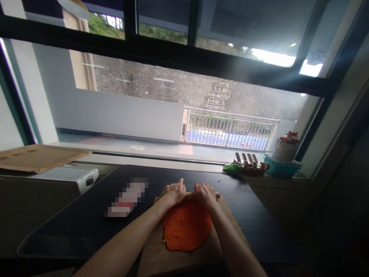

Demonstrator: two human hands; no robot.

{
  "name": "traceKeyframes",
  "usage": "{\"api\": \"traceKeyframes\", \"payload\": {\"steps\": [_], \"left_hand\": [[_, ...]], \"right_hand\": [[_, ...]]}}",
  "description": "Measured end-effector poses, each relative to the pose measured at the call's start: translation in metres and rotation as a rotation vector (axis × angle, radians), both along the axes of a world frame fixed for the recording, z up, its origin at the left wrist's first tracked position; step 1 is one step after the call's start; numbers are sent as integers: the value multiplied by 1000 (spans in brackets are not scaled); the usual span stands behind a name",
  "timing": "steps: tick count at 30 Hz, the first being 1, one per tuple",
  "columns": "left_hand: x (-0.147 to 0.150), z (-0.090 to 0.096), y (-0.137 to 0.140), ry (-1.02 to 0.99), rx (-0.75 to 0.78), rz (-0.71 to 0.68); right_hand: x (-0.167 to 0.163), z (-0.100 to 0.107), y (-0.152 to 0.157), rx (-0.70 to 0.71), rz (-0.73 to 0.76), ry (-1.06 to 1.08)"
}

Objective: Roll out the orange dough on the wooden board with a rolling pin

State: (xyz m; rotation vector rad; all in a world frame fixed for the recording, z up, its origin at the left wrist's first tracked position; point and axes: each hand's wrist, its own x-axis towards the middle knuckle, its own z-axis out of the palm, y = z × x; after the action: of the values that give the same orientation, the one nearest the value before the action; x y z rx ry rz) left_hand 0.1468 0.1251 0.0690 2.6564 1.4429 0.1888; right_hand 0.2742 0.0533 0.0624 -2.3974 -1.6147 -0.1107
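A flat, roughly round sheet of orange dough [187, 227] lies on a wooden board [154, 256] right before me. Across its far edge runs a wooden rolling pin [190, 196], mostly covered by my hands. My left hand [174, 192] is closed over the pin's left part, thumb side toward the middle. Over the right part rests my right hand [206, 193], its fingers bent round the wood, with the pin's right end sticking out beyond it. Both forearms reach forward on either side of the dough.
The board sits on a dark table [86, 227]; a pixelated item [127, 200] lies to the left. Beyond are a radiator [69, 175] with brown cardboard [40, 157], a window sill, a brown rack [250, 165], a green cloth [231, 168] and a teal box [282, 166].
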Motion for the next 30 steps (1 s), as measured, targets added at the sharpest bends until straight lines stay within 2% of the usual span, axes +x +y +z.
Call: {"api": "traceKeyframes", "payload": {"steps": [4, 7, 11, 16, 19, 21, 23, 26, 30], "left_hand": [[10, 2, 24, 21, -51, -43], [11, 1, 28, 27, -66, -41], [1, -1, 7, 1, -13, -56], [-31, -4, -24, -48, 47, -177], [-50, -4, -27, -43, 3, -254], [-54, -2, -23, -12, -76, -267], [-48, 0, -18, 11, -131, -229], [-22, 1, -9, -10, -91, -99], [21, -3, 7, -50, -44, 58]], "right_hand": [[6, 4, 18, -48, -46, 65], [2, 8, 16, -73, -76, 90], [-16, 7, -12, -37, -60, 48], [-43, -15, -62, 59, -16, -10], [-48, -20, -85, 105, 65, -27], [-43, -13, -91, 107, 112, -11], [-35, -2, -87, 113, 129, -1], [-19, 5, -66, 139, 104, -56], [-7, -16, -39, 115, -19, -106]]}}
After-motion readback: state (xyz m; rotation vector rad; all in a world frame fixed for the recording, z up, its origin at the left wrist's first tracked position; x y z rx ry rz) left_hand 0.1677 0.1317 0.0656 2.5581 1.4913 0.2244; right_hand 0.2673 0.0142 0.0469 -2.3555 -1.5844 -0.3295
